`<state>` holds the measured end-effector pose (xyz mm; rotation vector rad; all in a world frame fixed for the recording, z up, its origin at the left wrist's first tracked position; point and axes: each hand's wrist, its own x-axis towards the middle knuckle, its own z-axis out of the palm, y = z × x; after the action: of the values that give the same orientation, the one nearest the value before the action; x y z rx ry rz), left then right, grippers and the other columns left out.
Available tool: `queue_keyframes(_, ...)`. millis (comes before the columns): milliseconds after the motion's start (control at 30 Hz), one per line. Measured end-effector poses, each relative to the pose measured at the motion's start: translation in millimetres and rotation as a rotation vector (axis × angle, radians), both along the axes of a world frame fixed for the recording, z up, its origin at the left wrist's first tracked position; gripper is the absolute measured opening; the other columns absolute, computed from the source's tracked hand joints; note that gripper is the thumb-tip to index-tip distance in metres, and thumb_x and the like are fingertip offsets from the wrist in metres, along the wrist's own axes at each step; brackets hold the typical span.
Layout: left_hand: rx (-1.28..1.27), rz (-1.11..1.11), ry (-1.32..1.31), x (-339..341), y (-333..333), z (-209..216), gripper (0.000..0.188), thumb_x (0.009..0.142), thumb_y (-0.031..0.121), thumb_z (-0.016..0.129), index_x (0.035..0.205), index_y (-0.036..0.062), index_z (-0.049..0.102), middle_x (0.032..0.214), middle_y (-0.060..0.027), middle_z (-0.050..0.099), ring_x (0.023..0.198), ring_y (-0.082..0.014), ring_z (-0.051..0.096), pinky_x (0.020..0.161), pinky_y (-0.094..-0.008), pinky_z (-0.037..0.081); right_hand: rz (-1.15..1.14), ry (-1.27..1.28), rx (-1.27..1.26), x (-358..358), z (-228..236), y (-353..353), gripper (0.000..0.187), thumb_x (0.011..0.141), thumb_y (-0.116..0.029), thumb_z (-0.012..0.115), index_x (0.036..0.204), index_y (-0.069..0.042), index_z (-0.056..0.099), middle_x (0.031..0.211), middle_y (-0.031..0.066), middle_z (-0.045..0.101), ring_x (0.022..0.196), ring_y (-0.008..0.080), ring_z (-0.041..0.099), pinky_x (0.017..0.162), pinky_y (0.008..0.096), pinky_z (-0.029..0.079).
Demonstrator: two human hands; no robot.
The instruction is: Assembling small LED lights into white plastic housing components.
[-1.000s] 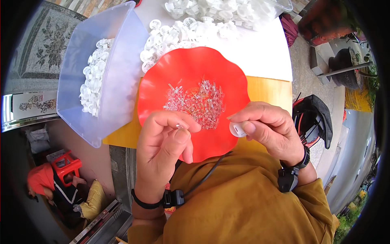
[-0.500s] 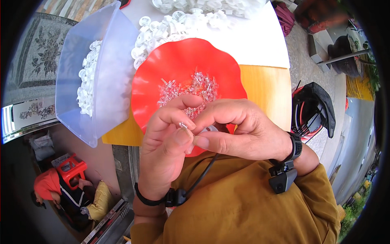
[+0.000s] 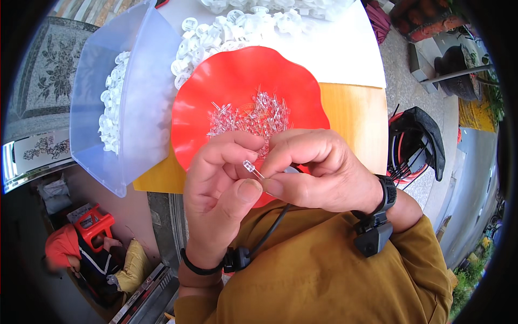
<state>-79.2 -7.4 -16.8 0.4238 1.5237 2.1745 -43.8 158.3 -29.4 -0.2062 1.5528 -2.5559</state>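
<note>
Over the red dish (image 3: 302, 100) | your right hand (image 3: 332, 175) pinches a clear LED (image 3: 249, 166) by its legs, left hand (image 3: 213, 200) parted alongside | probably orienting it; next calls for steady fingertips

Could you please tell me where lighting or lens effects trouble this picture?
Head view, upper middle: white surface nearly blown out; head view, corners: black fisheye vignetting; head view, lower left: the red stool sits in dimmer surroundings.

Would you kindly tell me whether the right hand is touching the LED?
Touching: the head view shows the right hand pinching the LED by its leads.
</note>
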Motion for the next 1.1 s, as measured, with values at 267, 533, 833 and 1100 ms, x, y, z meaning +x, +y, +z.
queue_keyframes(267,0.022,-0.057,-0.010,-9.1,-6.3,3.7,0.015,0.085,0.010,0.057,0.096,-0.0011,0.058,0.094,-0.0092,0.055,0.085,-0.0109,0.050,0.069,-0.0231,0.042,0.130,-0.109,-0.057,0.7,-0.7,5.8,0.008,0.084,-0.006,0.059,0.084,-0.001,0.066,0.072,-0.0051,0.059,0.064,0.0003,0.047,0.055,0.0181,0.037)
queue_keyframes(533,-0.079,-0.045,0.090,-10.8,-4.8,3.1,0.018,0.089,0.020,0.056,0.088,0.0032,0.051,0.081,-0.0071,0.048,0.057,-0.0061,0.041,0.054,-0.0186,0.036,0.247,-0.222,-0.179,2.2,7.4,13.3,0.012,0.087,-0.008,0.058,0.094,0.000,0.064,0.081,-0.0036,0.061,0.074,0.0013,0.052,0.066,0.0179,0.043)
queue_keyframes(833,0.045,0.122,0.075,-7.6,-7.5,8.9,0.010,0.086,0.009,0.054,0.091,0.0009,0.051,0.083,-0.0096,0.052,0.062,-0.0115,0.049,0.056,-0.0234,0.040,0.173,-0.217,-0.399,9.8,5.0,9.1,0.031,0.087,0.003,0.057,0.118,-0.001,0.054,0.102,0.0013,0.060,0.094,0.0059,0.055,0.084,0.0219,0.045)
queue_keyframes(1100,-0.039,0.108,0.203,3.8,0.4,19.9,0.009,0.086,0.006,0.054,0.092,0.0000,0.050,0.085,-0.0111,0.052,0.071,-0.0146,0.054,0.067,-0.0275,0.047,0.113,-0.051,-0.188,9.8,-0.2,10.7,0.033,0.086,0.005,0.056,0.118,-0.002,0.054,0.105,0.0021,0.060,0.092,0.0046,0.056,0.077,0.0193,0.045)
